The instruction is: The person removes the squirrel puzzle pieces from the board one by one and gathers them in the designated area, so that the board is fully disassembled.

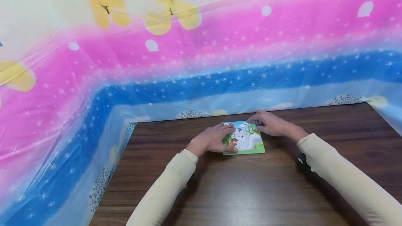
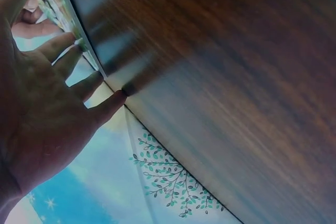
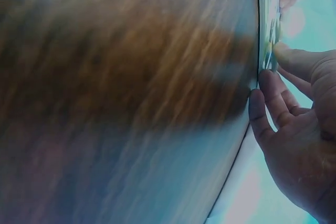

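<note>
A flat square jigsaw puzzle, printed with a white squirrel on green and blue, lies near the back edge of the table. My left hand rests across its left side, fingers spread and fairly straight, thumb on the lower left part. At the upper right corner, my right hand has its thumb and bent fingers about the corner. Seen from the right wrist, the right thumb touches the puzzle's face, while the other fingertips are down at its edge and the table. The fingers hide parts of the left side and top corner.
The dark wood-grain table extends toward me and to both sides. Behind it and along its left and right sides hangs a pink, blue and white printed cloth, which meets the table's back edge just beyond the puzzle.
</note>
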### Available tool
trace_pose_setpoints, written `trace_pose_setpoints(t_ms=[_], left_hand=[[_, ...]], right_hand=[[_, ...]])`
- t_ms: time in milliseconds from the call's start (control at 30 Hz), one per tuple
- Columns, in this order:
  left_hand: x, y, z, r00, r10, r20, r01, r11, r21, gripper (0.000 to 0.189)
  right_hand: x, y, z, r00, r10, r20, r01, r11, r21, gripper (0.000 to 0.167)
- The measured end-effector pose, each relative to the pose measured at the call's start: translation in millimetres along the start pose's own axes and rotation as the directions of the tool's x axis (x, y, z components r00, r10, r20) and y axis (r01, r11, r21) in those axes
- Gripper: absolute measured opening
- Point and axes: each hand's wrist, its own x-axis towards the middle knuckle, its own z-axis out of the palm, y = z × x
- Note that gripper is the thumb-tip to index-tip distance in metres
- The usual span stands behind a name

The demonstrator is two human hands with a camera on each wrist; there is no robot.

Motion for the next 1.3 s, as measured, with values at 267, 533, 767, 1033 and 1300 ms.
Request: trace_pose_setpoints(t_ms=[267,533,767,1033,1300], left_hand=[[0.8,-6.7,5.3,1.000,0.012,-0.002,-0.012,1.000,-0.016,0.088],[-2.4,-10.0,6.8,1.000,0.016,-0.005,-0.016,0.999,-0.045,0.086],[-0.7,-9.6,10.7,1.000,0.018,-0.008,-0.019,0.998,-0.056,0.088],[-0.4,-9.7,11.8,1.000,0.025,-0.007,-0.026,0.998,-0.061,0.089],[-3.2,-8.4,9.8,1.000,0.029,-0.008,-0.029,0.997,-0.066,0.089]], right_hand=[[-20.4,8.4,-8.9,0.999,0.014,-0.043,-0.008,0.990,0.140,0.041],[-49.7,33.8,-26.4,0.995,0.032,-0.092,-0.021,0.992,0.120,0.043],[-77.0,59.5,-36.1,0.991,0.062,-0.120,-0.056,0.997,0.058,0.041],[-97.8,86.7,-47.1,0.984,0.096,-0.150,-0.094,0.995,0.020,0.042],[-105.0,106.5,-45.4,0.981,0.110,-0.157,-0.114,0.993,-0.018,0.040]])
